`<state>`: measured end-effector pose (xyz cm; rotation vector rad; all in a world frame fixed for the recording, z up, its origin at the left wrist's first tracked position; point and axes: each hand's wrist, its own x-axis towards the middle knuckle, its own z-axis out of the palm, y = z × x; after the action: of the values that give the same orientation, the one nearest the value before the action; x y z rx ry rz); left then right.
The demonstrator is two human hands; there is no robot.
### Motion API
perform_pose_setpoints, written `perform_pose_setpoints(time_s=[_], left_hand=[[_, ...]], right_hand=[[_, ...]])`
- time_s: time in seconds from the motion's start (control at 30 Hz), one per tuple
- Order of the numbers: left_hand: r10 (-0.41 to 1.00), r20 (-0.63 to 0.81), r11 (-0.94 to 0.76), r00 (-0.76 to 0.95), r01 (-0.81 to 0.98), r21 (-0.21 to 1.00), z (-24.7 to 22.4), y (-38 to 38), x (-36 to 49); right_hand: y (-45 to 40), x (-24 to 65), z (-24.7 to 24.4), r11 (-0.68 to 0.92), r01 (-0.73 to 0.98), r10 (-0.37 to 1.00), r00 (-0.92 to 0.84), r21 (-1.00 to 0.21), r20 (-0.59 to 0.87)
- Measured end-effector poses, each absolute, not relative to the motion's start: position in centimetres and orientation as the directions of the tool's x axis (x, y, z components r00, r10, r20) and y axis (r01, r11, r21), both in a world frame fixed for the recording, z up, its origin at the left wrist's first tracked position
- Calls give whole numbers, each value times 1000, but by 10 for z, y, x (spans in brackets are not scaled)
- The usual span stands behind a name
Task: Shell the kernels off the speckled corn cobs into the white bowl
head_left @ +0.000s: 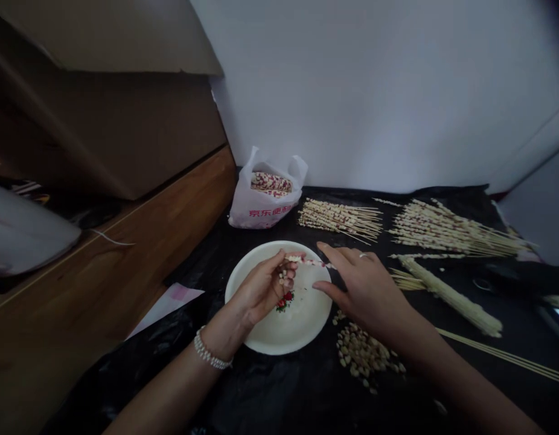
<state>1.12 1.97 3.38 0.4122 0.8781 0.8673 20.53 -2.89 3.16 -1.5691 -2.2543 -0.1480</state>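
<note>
A thin skewer strung with white and purple corn kernels runs between my two hands, above a white bowl with a red flower print. My left hand, wearing a beaded bracelet, pinches the skewer's left end; a few loose kernels lie in its curled fingers. My right hand, with a ring on it, is around the other end. Its thumb and forefinger are spread, and the remaining fingers are partly hidden. Beside the bowl, below my right hand, lies a pile of loose kernels.
Behind the bowl stands a white plastic bag holding corn cobs. Bundles of strung skewers lie at the back and the far right. A bare cob and plain sticks are on the right. A cardboard box stands left.
</note>
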Motion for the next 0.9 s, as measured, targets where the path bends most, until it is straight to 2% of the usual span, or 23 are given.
perform_pose_setpoints(time_s=[0.07, 0.13, 0.2, 0.3, 0.4, 0.5, 0.73, 0.9], left_hand=[[763, -508, 646, 399, -453, 614, 34, 19, 20], [737, -501, 673, 453, -435, 598, 34, 21, 24], [735, -488, 676, 471, -450, 584, 33, 26, 23], [718, -506, 696, 479, -489, 525, 24, 36, 13], [666, -467, 743, 582, -458, 488, 10, 41, -1], [675, -380, 725, 632, -473, 501, 1, 38, -12], [720, -392, 685, 572, -495, 535, 10, 26, -12], [755, -418, 649, 505, -487, 585, 17, 22, -6]], right_hand=[[-28, 199, 26, 393, 903, 875, -309, -175, 372], [-26, 197, 21, 409, 872, 893, -320, -270, 317], [-22, 199, 17, 378, 849, 921, -304, -370, 243], [-16, 207, 16, 305, 855, 951, -249, -420, 184], [-12, 212, 18, 312, 812, 950, -257, -493, 177], [-11, 213, 18, 353, 741, 936, -281, -571, 213], [-12, 214, 16, 388, 696, 921, -276, -605, 274], [-15, 209, 23, 404, 648, 913, -330, -645, 239]])
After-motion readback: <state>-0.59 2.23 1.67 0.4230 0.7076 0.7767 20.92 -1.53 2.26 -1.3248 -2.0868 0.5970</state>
